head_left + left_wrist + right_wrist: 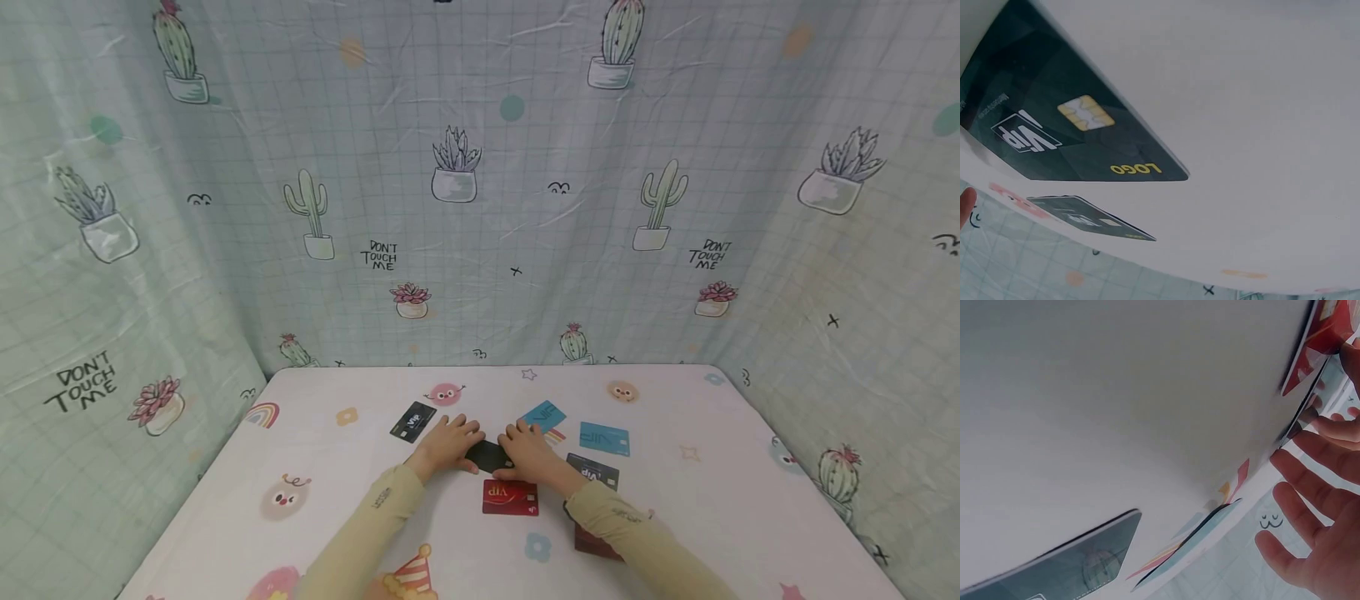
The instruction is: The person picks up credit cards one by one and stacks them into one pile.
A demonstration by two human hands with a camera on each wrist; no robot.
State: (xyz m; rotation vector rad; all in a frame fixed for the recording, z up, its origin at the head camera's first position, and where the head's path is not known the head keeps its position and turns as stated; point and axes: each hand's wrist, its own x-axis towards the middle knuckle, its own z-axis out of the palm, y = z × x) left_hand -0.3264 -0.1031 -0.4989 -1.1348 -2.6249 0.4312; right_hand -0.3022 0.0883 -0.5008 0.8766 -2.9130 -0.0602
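A plain-looking black card (487, 457) lies between the two hands at the middle of the table. My left hand (448, 443) grips its left end, thumb at the near side and fingers at the far side. The right hand (528, 454) spans its right end with thumb and index finger. In the right wrist view, the right hand (1319, 519) has its other fingers spread, and the black card (1304, 412) shows as a thin shiny edge. Just nearer than it lies a red VIP card (510, 498).
Left of the hands is a black VIP card (413, 422). Two blue cards (604, 439) lie to the far right. A dark VIP card (593, 472) and a dark red card (596, 542) are partly covered by the right arm. Patterned curtains (480, 233) surround the table.
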